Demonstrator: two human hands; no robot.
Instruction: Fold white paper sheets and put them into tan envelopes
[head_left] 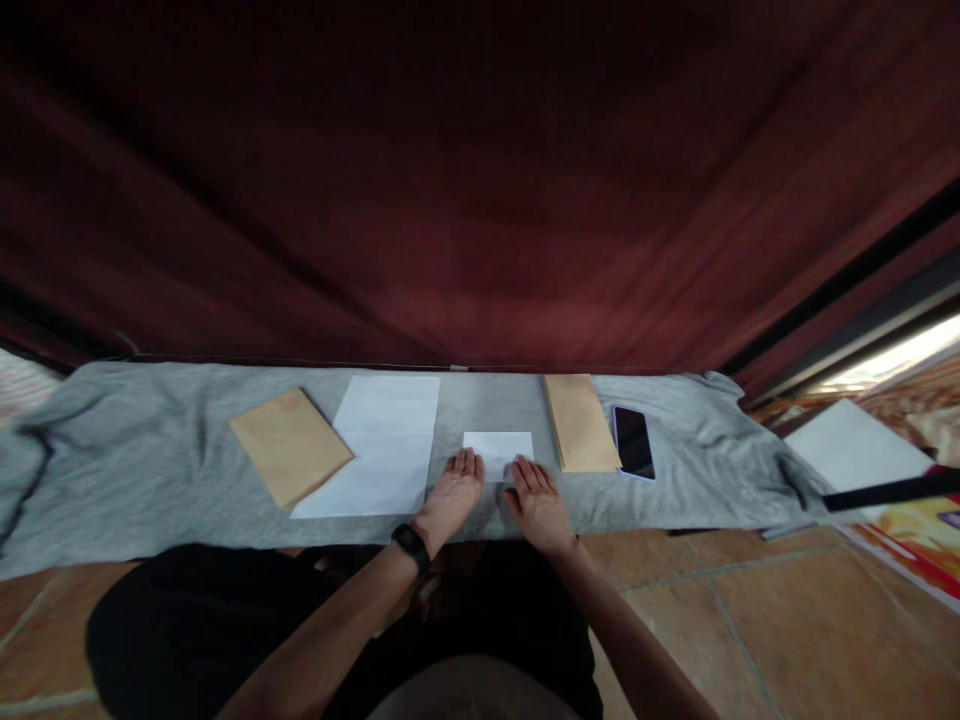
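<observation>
A small folded piece of white paper [497, 445] lies on the grey cloth between my hands. My left hand [454, 488] rests flat with its fingertips on the paper's left edge; a black band circles that wrist. On the lower right part of the paper, the fingers of my right hand [538, 500] press down, stretched out. Left of my left hand are white sheets with a crease [390, 450], partly under a stack of brown envelopes [289, 445]. Another brown envelope stack [583, 425] lies just right of my right hand.
A phone [634, 442] lies beside the right-hand envelopes. Grey cloth [165, 460] covers the narrow surface, which ends at a dark red curtain-like wall [465, 250]. Off the right end sit a white sheet [855, 445] and a colourful printed item [919, 535]. Below is tiled floor [697, 620].
</observation>
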